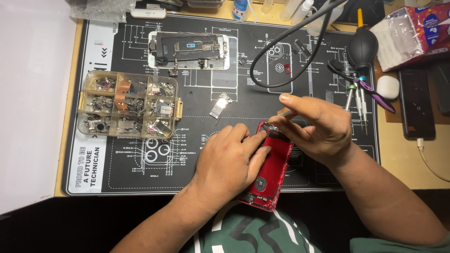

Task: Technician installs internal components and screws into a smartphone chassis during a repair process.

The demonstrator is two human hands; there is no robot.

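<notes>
Here the red phone housing (271, 175) lies tilted at the near edge of the black repair mat (225, 107), its lower end hanging just past the mat toward my lap. My left hand (229, 161) rests flat on its left side, fingers (255, 140) pressed close together, the tips bearing down near the upper corner to pin it. My right hand (318, 129) curls over that same top corner, thumb and forefinger pinched on a thin metal tool (284, 113); its tip is hidden behind my fingers, so I cannot tell just what it touches.

To do this well, I judge the housing should stay pinned hard so it does not pivot on the mat edge, and the tool should work at a shallow angle with small force, since parts in that corner look tiny.

Just beyond, a small silver bracket (220, 105) lies loose on the mat. Further left stands a clear parts organiser (129, 104) full of metal bits. At the far side rests a white phone frame (189, 50), opened, its board showing. To the right are precision screwdrivers (357, 96), a black dust blower (362, 46) and a looping black cable (281, 51).
</notes>
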